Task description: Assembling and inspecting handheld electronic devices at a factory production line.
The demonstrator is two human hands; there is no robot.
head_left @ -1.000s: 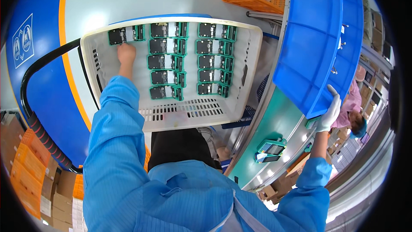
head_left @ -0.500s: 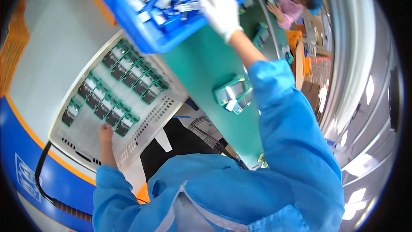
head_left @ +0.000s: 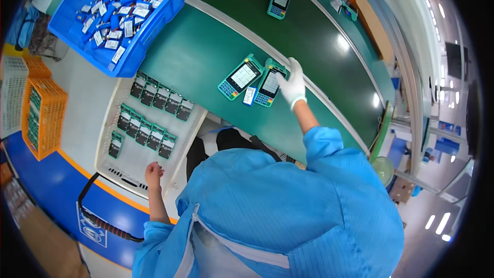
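Right hand (head_left: pixel 292 83), white glove, grip pressed on a teal handheld terminal (head_left: pixel 269 82) on the green table (head_left: pixel 206 56). Left hand (head_left: pixel 153 170) bare, fingers loosely curled, holding nothing, rests on white tray (head_left: pixel 114 118) edge.

Person wears a light blue smock with long sleeves, seam lines down the back; white glove on right hand (head_left: pixel 291 83), left hand (head_left: pixel 153 171) bare.

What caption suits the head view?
Gloved right hand on a teal terminal on the belt; bare left hand in the white tray.
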